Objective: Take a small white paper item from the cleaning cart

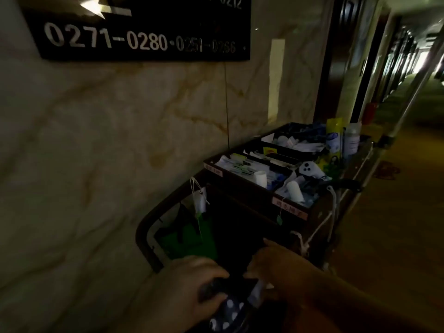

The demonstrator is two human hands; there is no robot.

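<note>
In a dim corridor a housekeeping cart (317, 212) stands against the marble wall. My left hand (192, 277) curls over the cart's dark handle bar (144, 227) at its near end, above a dark cloth with white dots (228, 311). My right hand (276, 263) sits beside it on the same bar and pinches a small pale piece of cloth or paper (258, 289); its forefinger points forward. A dark bag opening (240, 227) lies just beyond both hands.
Trays on top of the cart hold small packets, white rolls (294, 191) and a white controller (310, 170). Spray cans (334, 138) stand at the far end. A green bag (185, 236) hangs on the wall side. A black room-number sign (144, 30) hangs above. Carpeted corridor (396, 212) runs right.
</note>
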